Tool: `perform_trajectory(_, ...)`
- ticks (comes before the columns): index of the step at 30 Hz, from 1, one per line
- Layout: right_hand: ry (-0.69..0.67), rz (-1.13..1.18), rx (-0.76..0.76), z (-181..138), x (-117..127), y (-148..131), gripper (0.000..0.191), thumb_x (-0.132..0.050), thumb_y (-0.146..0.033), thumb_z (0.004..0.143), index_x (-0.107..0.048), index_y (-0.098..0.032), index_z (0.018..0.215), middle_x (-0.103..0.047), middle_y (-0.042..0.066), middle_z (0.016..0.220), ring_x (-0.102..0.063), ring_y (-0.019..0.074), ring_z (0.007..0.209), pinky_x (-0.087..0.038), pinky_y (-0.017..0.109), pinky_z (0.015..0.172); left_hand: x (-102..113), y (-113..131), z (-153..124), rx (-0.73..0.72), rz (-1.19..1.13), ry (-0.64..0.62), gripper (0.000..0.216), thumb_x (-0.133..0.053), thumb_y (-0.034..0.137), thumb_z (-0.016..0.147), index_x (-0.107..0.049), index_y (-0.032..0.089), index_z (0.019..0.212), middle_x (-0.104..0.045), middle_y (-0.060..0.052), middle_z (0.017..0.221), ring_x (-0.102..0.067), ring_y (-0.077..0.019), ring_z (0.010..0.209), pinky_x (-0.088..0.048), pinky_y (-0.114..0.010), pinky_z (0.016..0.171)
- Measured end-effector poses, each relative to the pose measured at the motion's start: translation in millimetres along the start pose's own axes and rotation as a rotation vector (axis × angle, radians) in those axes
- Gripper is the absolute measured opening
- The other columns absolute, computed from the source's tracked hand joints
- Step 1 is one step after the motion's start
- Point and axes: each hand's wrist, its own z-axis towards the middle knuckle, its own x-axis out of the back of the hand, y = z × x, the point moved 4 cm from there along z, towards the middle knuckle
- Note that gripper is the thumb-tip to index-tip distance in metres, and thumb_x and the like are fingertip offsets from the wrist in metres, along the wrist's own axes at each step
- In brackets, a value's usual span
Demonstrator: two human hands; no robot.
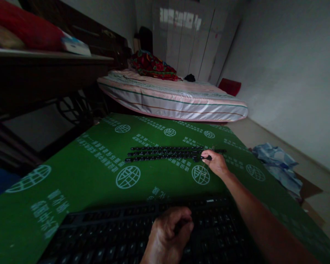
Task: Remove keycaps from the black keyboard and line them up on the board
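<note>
A black computer keyboard (121, 227) lies close in front of me, its lower part dark. Over its middle, my left hand (169, 231) is curled closed; whatever it may hold is hidden. Farther off, several rows of small black keycaps (156, 157) run side by side across a green board (93, 176). My right hand (216, 163) reaches to the right end of the nearest row. Its thumb and forefinger pinch a small black keycap (206, 158) just above or on the board; I cannot tell if it touches.
Behind the board stands a bed (165, 95) with a red flowered blanket (154, 66). A dark sewing-machine table (44, 69) is at the left. Blue and white cloth (277, 161) and cardboard (308, 183) lie on the floor at the right. Something blue (1, 181) shows at the left edge.
</note>
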Motion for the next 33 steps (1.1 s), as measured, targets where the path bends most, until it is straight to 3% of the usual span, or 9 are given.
perform_trajectory(13,0.012,-0.088,0.009,1.9,-1.2,-1.6,0.022,-0.062,-0.017,0.067,-0.065,-0.024,0.088,-0.071,0.001,0.087,-0.067,0.02,0.082,-0.051,0.035,0.08,0.4,1.3,0.4,-0.047,0.018,0.0,0.013,-0.061,0.015,0.069,-0.066,0.025,0.075,-0.069,0.002,0.071,-0.064,-0.0135,0.064,-0.049,-0.018,0.062)
perform_trajectory(33,0.073,-0.026,0.003,0.5,-4.4,2.7,0.023,-0.062,-0.018,0.065,-0.061,-0.02,0.088,-0.069,0.004,0.083,-0.066,0.019,0.079,-0.051,0.033,0.078,0.4,8.2,-0.3,-0.061,0.113,-0.055,0.012,-0.057,0.012,0.072,-0.064,0.022,0.075,-0.068,0.003,0.072,-0.063,-0.0115,0.064,-0.048,-0.016,0.061)
